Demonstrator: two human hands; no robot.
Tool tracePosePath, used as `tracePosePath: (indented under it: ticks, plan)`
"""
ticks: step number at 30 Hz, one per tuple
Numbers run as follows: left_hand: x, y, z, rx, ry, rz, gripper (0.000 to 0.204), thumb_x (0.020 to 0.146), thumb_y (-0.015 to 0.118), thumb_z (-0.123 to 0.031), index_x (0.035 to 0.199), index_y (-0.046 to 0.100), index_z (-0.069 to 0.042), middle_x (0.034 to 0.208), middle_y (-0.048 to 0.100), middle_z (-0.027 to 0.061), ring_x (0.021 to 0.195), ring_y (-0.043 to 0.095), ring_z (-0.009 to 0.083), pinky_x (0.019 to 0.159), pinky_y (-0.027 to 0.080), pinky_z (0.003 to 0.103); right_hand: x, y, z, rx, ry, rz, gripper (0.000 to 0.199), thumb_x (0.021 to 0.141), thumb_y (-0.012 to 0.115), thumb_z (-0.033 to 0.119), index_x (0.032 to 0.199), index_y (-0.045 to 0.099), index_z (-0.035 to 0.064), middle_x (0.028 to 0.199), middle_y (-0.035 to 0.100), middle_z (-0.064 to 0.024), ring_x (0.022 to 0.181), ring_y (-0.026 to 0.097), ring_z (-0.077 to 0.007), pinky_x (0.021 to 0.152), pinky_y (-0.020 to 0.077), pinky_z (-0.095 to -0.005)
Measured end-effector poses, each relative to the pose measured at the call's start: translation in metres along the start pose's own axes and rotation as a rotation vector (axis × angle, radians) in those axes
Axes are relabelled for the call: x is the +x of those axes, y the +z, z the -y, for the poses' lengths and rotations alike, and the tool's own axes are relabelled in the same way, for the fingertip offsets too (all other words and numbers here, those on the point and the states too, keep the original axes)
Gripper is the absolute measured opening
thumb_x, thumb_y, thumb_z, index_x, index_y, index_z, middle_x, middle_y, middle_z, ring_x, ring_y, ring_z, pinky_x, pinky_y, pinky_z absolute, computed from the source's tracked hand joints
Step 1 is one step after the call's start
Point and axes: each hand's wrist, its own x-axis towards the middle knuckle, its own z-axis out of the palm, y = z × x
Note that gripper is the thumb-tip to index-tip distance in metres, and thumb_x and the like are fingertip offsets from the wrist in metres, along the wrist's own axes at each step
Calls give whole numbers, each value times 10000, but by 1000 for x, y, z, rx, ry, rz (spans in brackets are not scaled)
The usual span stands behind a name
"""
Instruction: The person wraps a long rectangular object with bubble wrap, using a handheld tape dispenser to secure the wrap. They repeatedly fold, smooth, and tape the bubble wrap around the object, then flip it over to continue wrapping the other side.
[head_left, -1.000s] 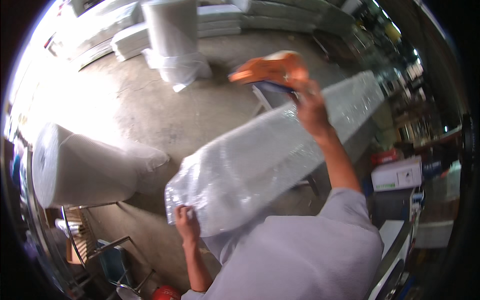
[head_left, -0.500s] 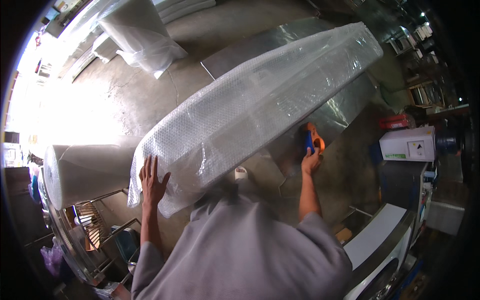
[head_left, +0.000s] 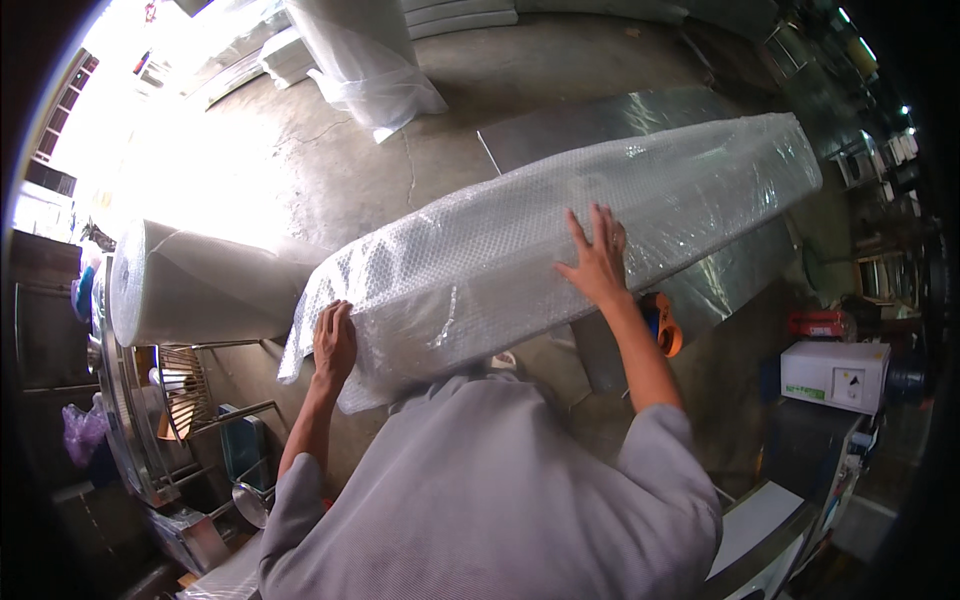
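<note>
Two hands are laid on a long bundle wrapped in bubble wrap (head_left: 560, 250), which lies slantwise across a shiny metal surface (head_left: 600, 125), its far end toward the upper right and its near end just in front of the person's grey-shirted body. The left hand (head_left: 334, 342) is curled over the near end of the bundle, where loose wrap is gathered and pinched under the fingers; the right hand (head_left: 598, 262) is spread flat on the top of the bundle near its middle, fingers splayed, nothing being gripped. An orange tape dispenser (head_left: 662, 322) is seen just beside the right forearm, below the bundle's edge, untouched. A big roll of bubble wrap (head_left: 185, 285) lies on a stand to the left, and another plastic-covered roll (head_left: 365, 60) stands on the concrete floor (head_left: 300, 170) farther off; a white box-shaped machine (head_left: 833, 375) sits at the right. By the look of it, the wrap is being smoothed and held closed at the near end. The next move is judged to call for the fold being kept pinned by one hand while the dispenser is taken up by the other.
</note>
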Motion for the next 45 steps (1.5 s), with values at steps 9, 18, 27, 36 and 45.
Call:
tracePosePath:
  ticks: [9, 18, 27, 36, 45]
  plan:
    - [21, -12, 12, 58, 60, 66, 403, 857, 785, -237, 1147, 602, -26, 960, 613, 140, 908, 620, 338, 792, 506, 443, 79, 21, -11, -84, -201, 60, 608, 784, 712, 28, 1377, 626, 133, 940, 631, -88, 967, 630, -288, 892, 463, -454]
    - [77, -36, 40, 136, 6, 106, 485, 843, 603, 47, 1314, 656, -54, 1466, 566, 162, 1349, 546, 359, 1035, 529, 440, 143, -6, -16, 29, -202, 162, 437, 800, 684, 26, 1229, 713, 107, 863, 693, -139, 846, 699, -350, 765, 562, -481]
    - [67, -88, 21, -306, -127, 150, 363, 888, 592, 44, 1229, 682, -44, 1104, 722, 217, 967, 705, 420, 836, 575, 464, 132, -36, -34, -57, -262, 305, 360, 875, 601, 72, 1201, 741, 131, 858, 697, -155, 814, 704, -367, 729, 577, -478]
    - [-5, -27, 14, -7, -64, 198, 487, 879, 578, 73, 1355, 614, -26, 1453, 582, 181, 1361, 555, 329, 1114, 499, 423, 40, 10, -33, -35, -260, 194, 548, 837, 595, -34, 1362, 665, 107, 797, 611, -114, 804, 644, -310, 743, 542, -441]
    - [-12, -4, 14, 11, -81, 339, 565, 883, 553, 52, 1439, 562, -45, 1561, 448, 203, 1459, 424, 370, 1202, 370, 459, 2, 56, -35, -7, -209, 264, 666, 832, 632, -9, 1483, 566, 114, 889, 555, -92, 894, 573, -290, 843, 460, -437]
